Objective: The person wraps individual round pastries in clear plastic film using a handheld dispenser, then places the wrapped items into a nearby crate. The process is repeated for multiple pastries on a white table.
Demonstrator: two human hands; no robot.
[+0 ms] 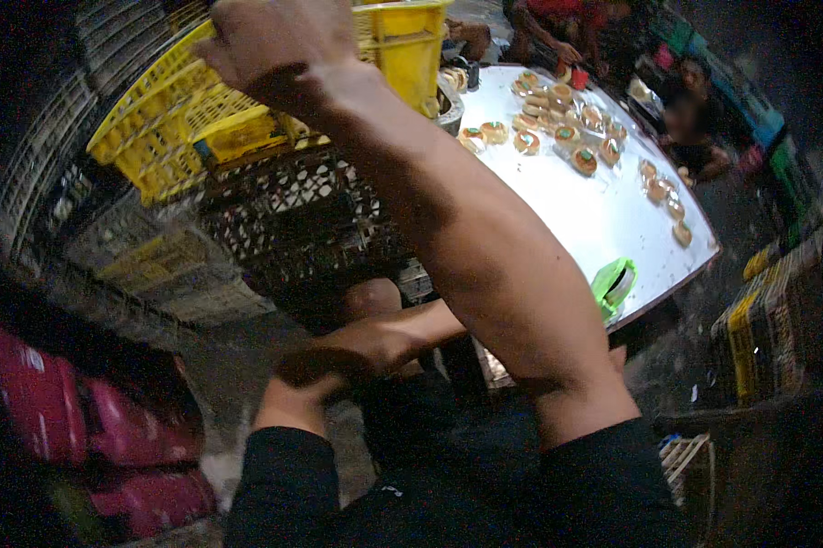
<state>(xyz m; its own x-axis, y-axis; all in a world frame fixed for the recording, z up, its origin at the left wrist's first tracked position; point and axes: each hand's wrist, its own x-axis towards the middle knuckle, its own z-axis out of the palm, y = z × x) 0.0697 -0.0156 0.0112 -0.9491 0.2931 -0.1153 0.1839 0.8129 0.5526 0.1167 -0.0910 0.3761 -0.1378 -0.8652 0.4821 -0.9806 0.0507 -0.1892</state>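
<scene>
My right arm reaches across to the upper left. My right hand (279, 41) is over a yellow plastic crate (402, 55), partly cut off by the upper edge. Its fingers look curled, and anything inside them is hidden. My left forearm (411, 329) passes beneath the right one, which covers the left hand entirely. Close by, on the near edge of a white table (558, 210), lies a bright green plastic item (615, 285) with a dark opening. Round pastries in clear wrapping (565, 135) are scattered over the far half of the table, several with green centres.
A dark lattice crate (311, 205) stands below the yellow one, left of the table. Magenta padded shapes (137, 429) fill the lower left. People sit beyond the table, one in a red top (576, 14). Another crate (768, 329) with a yellow band stands at right.
</scene>
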